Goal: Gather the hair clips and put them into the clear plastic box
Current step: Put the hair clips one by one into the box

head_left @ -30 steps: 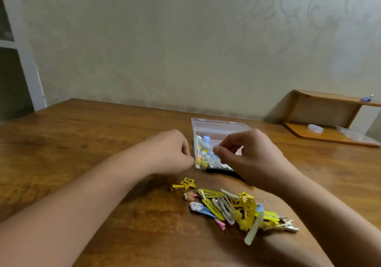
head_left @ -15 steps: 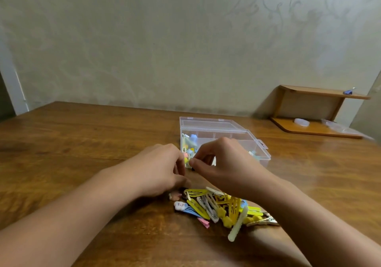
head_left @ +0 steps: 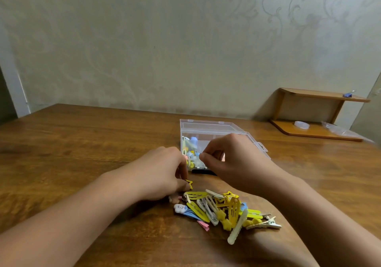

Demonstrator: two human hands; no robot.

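Note:
The clear plastic box (head_left: 208, 127) lies open on the wooden table, with several small clips (head_left: 192, 143) in its front-left compartment. A pile of hair clips (head_left: 224, 209), mostly yellow with some blue, pink and white, lies on the table nearer to me. My left hand (head_left: 162, 174) rests at the pile's left edge and pinches a yellow star clip (head_left: 189, 183) between thumb and fingers. My right hand (head_left: 233, 161) hovers over the box's front edge with thumb and fingertips pressed together. Whether it holds anything is hidden.
A flat black object (head_left: 203, 172) lies against the box's front edge. A low wooden shelf (head_left: 317, 131) stands at the back right against the wall, holding a white lid and clear plastic. The table (head_left: 82, 153) stretches bare to the left.
My left hand moved down to the pile's left edge and took hold of the yellow star clip that lay loose a second ago. My right hand stayed over the box. The view shifted.

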